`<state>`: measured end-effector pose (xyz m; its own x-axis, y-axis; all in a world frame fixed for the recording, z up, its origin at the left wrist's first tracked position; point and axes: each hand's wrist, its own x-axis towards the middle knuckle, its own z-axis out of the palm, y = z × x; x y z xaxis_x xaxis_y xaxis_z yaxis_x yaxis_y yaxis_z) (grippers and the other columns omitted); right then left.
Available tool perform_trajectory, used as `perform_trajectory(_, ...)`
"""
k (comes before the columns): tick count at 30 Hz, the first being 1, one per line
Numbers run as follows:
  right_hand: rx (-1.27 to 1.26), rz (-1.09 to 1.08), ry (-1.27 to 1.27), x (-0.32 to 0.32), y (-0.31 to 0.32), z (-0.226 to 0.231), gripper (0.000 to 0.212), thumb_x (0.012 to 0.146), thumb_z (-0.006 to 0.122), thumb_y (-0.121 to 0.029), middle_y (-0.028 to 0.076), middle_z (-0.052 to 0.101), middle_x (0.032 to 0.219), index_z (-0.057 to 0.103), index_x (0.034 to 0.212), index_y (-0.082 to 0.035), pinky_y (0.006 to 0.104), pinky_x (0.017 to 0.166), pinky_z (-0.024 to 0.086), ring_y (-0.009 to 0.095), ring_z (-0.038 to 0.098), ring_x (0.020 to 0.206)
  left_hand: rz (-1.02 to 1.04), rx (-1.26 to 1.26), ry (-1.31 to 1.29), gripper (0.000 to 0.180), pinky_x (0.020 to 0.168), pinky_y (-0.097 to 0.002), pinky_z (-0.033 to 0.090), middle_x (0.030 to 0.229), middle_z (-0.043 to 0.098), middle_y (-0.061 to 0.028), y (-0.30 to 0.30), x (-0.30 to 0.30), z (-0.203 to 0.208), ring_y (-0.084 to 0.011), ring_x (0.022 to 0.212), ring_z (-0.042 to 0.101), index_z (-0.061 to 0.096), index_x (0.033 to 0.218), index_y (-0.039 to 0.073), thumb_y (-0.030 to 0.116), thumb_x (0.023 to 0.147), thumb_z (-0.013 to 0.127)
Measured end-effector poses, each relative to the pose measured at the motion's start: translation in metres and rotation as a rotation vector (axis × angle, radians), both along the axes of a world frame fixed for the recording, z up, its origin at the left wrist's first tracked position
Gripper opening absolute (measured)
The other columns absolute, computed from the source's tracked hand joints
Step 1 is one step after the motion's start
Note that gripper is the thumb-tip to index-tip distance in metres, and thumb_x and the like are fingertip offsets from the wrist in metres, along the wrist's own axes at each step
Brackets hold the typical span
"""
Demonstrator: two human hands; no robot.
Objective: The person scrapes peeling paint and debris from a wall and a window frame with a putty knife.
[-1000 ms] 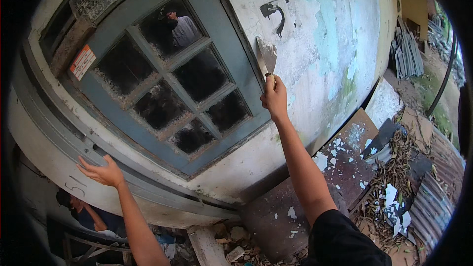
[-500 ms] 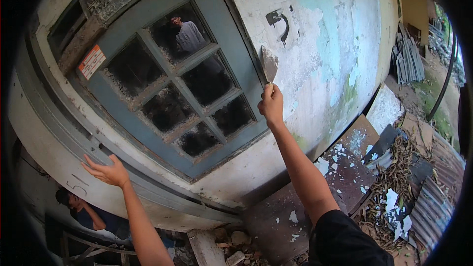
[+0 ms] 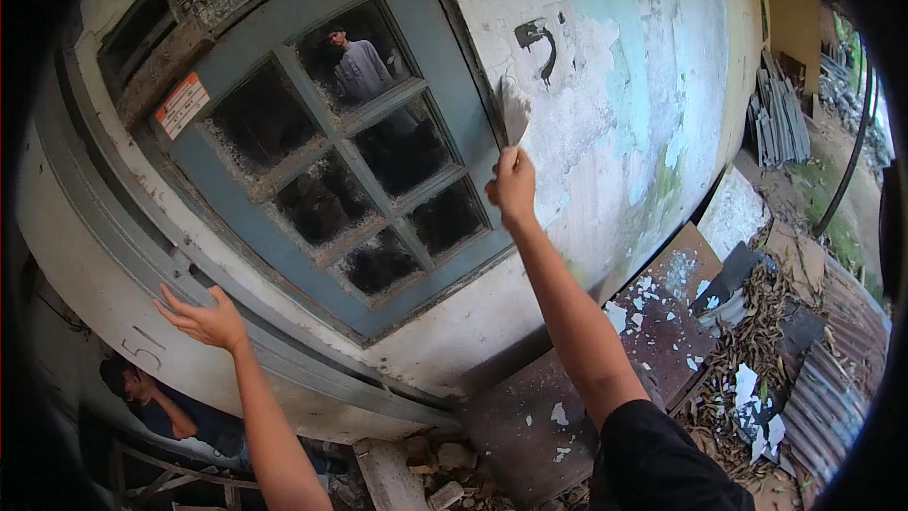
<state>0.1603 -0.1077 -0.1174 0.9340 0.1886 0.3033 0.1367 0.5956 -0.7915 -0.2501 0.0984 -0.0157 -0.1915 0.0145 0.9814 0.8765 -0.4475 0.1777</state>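
Note:
My right hand point(image 3: 514, 189) is closed round the handle of a scraper point(image 3: 515, 112). The scraper's broad, flat blade points up and lies against the peeling wall point(image 3: 591, 85), beside the edge of a blue-grey window frame point(image 3: 465, 99). Whether the whole blade edge touches the paint cannot be made out. My left hand point(image 3: 208, 320) is raised with fingers spread and nothing in it. It is nearest to the pale ledge point(image 3: 180, 251) below the window.
A person point(image 3: 359, 66) shows in an upper pane, another person point(image 3: 156, 402) at lower left. Dark boards point(image 3: 539, 426) with paint flakes lie below the wall, beside dry leaves point(image 3: 733, 350) and corrugated sheet point(image 3: 832, 388). Stacked grey slats point(image 3: 777, 123) lean at far right.
My right hand and the scraper have shifted slightly up and left along the window frame's edge; the blade's tilt has changed. My left hand remains open and nearly still.

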Motion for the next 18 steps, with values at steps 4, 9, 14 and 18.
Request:
perform_trajectory(4, 0.048, -0.070, 0.071, 0.048, -0.020, 0.039, 0.030, 0.098, 0.050, -0.031, 0.005, 0.048, 0.073, 0.051, 0.092, -0.001, 0.0278, 0.036, 0.030, 0.011, 0.041, 0.043, 0.001, -0.048, -0.005, 0.080, 0.107, -0.0472, 0.035, 0.151, 0.027, -0.0165, 0.000, 0.000, 0.001, -0.0374, 0.135, 0.037, 0.032, 0.148, 0.017, 0.018, 0.077, 0.069)
perform_trajectory(9, 0.078, 0.040, 0.097, 0.034, -0.049, 0.018, 0.025, 0.098, 0.050, -0.027, 0.003, 0.044, 0.071, 0.051, 0.099, -0.001, 0.0248, 0.036, 0.026, 0.008, 0.035, 0.042, 0.006, 0.012, -0.003, 0.082, 0.105, -0.0478, 0.036, 0.151, 0.027, -0.0144, 0.006, -0.001, 0.000, -0.0361, 0.134, 0.037, 0.031, 0.149, 0.020, 0.019, 0.076, 0.069)
perform_trajectory(14, -0.104, -0.033, 0.047, 0.010, -0.055, -0.005, 0.033, 0.100, 0.050, -0.033, -0.001, 0.045, 0.064, 0.051, 0.111, -0.002, 0.0257, 0.036, 0.030, 0.008, 0.039, 0.042, -0.009, 0.019, -0.009, 0.083, 0.106, -0.0475, 0.036, 0.152, 0.026, -0.0128, 0.003, -0.002, 0.001, -0.0352, 0.135, 0.038, 0.030, 0.150, 0.022, 0.020, 0.077, 0.070)
perform_trajectory(18, -0.157, -0.039, 0.021, 0.022, -0.042, 0.003, 0.037, 0.100, 0.049, -0.035, 0.003, 0.049, 0.066, 0.054, 0.112, 0.000, 0.0277, 0.038, 0.034, 0.011, 0.044, 0.043, 0.025, 0.027, 0.010, 0.082, 0.103, -0.0473, 0.038, 0.151, 0.028, -0.0144, -0.001, -0.001, 0.002, -0.0365, 0.132, 0.040, 0.032, 0.149, 0.019, 0.018, 0.076, 0.071)
